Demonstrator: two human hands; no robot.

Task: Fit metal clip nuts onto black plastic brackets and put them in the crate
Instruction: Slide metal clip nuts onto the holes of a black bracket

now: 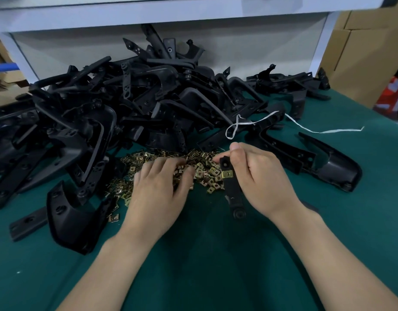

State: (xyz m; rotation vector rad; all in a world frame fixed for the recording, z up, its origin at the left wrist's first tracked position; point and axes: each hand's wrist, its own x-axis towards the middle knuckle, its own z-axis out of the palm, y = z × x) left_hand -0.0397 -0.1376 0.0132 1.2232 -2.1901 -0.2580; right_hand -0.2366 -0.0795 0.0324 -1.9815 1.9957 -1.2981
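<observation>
My right hand [260, 176] holds a narrow black plastic bracket [232, 194] upright, thumb at its top end. One brass-coloured clip nut [227, 175] sits clipped on the bracket's upper part. My left hand [160, 189] lies palm down on the heap of loose clip nuts [202, 169], fingers curled into them; whether it grips one is hidden. A big pile of black brackets [117, 113] fills the table's back and left. No crate is in view.
The green table top [204, 254] stretches toward me. A curved black bracket [68, 218] lies at the left, another [332, 164] at the right. A white string [305, 127] lies behind my right hand. Cardboard boxes [361, 52] stand at the far right.
</observation>
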